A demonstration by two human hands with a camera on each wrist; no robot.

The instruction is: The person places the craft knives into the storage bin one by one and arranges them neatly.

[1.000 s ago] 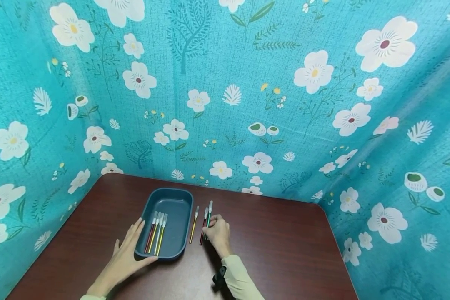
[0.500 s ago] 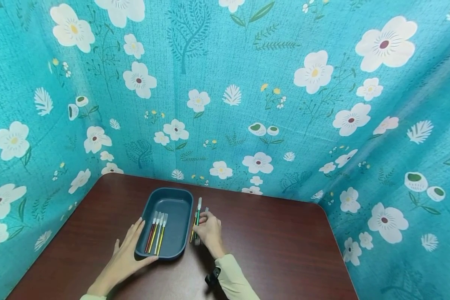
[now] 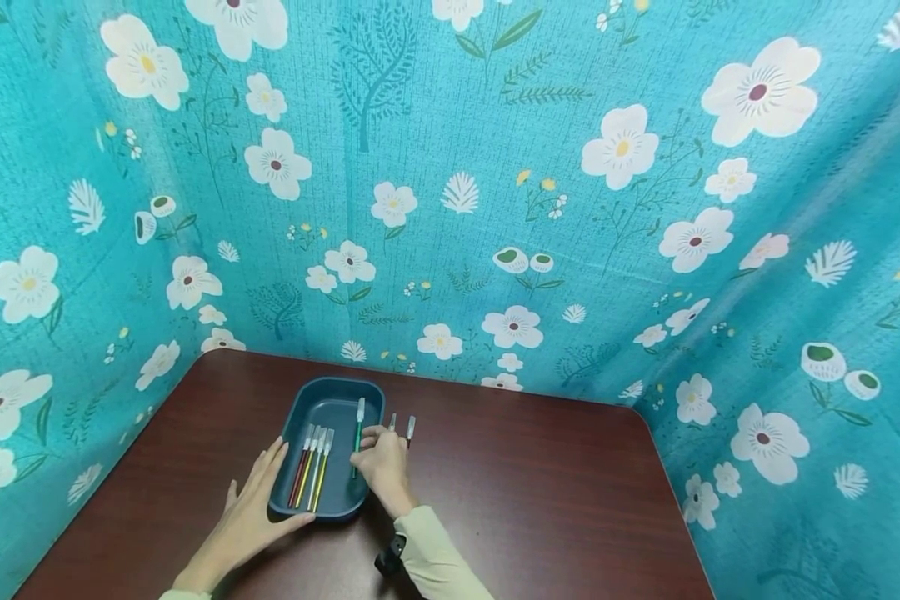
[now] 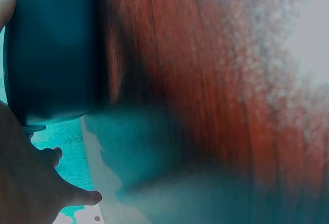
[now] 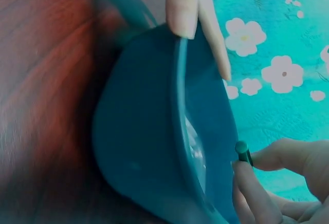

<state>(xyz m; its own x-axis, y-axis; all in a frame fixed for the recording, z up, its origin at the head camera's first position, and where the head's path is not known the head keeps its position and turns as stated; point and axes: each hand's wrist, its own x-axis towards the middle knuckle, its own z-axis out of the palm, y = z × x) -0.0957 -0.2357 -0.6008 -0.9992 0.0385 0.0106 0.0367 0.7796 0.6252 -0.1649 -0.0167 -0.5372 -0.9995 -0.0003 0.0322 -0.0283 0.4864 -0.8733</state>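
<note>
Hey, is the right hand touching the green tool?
Touching: the right wrist view shows the right hand pinching the green tool between thumb and finger.

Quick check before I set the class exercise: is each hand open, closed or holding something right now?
Left hand: open, fingers spread, touching the blue tray.
Right hand: closed, pinching the green pen-like tool.

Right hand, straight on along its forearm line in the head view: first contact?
Probably the tray's far wall, leaving aside the green pen that the right hand holds. Hand height is unclear; it might pass over the rim.
</note>
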